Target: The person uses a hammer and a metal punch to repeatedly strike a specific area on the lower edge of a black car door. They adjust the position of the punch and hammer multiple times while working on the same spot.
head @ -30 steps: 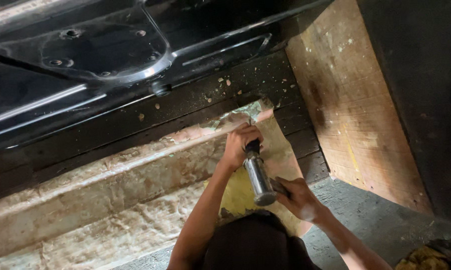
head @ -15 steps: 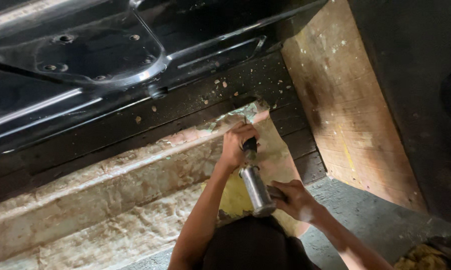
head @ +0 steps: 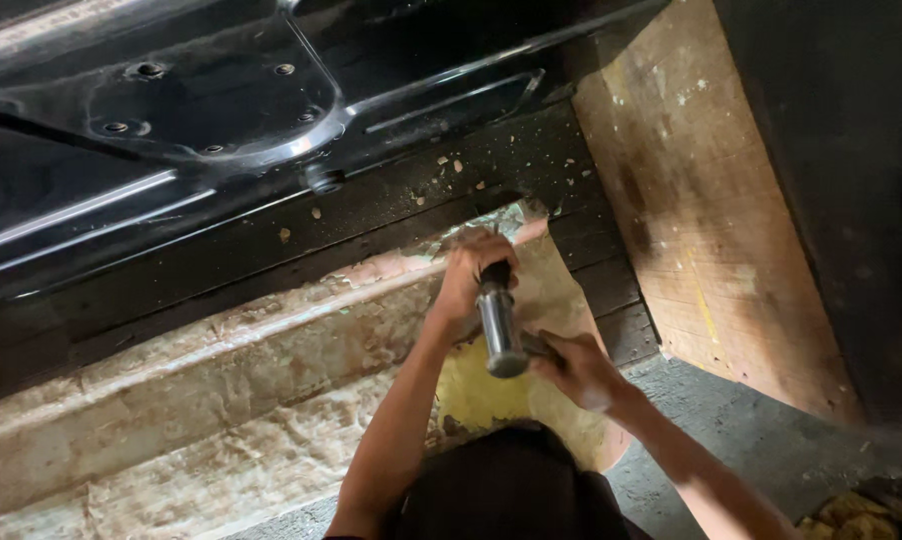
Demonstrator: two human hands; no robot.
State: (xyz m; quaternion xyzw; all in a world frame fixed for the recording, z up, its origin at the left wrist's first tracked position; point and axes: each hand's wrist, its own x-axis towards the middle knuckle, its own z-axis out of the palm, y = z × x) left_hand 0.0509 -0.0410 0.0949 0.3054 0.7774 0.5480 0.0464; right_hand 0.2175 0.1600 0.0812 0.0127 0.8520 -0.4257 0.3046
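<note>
left hand [head: 468, 275] wrapped round tool [head: 501, 325] front, steering its tip into sill [head: 271, 340] edge | right hand [head: 576, 368] closed on rear handle, bracing | panel [head: 171, 130] above

A black metal panel [head: 191, 110] with bolts and pressed ribs is filling the upper left, glinting where light is catching its edges. Below it, dark planks [head: 391, 215] are lying strewn with pale chips. A plywood board [head: 706, 200], scuffed and stained, is leaning along the right side, with a dark wall [head: 851, 150] sitting beyond it. Grey concrete floor [head: 751, 440] is showing at the lower right.
</note>
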